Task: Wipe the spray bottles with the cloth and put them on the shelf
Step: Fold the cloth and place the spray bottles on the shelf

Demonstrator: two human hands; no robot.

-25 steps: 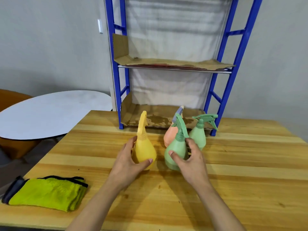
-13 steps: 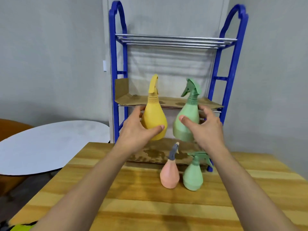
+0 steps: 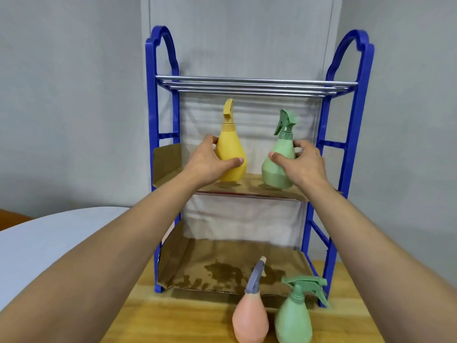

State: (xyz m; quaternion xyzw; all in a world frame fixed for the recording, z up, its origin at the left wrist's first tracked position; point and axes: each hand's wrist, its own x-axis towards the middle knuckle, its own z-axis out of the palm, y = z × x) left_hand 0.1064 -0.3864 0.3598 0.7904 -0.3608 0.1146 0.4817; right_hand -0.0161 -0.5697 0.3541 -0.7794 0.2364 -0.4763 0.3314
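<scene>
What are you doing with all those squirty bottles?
A person is putting spray bottles on a blue shelf rack. The left hand holds a yellow spray bottle and the right hand holds a green spray bottle, both on the middle shelf's cardboard liner. A pink spray bottle and a second green one wait on the wooden table.

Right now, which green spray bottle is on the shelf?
The green bottle gripped by the right hand, on the middle tier; the other green bottle stands on the table.
</scene>
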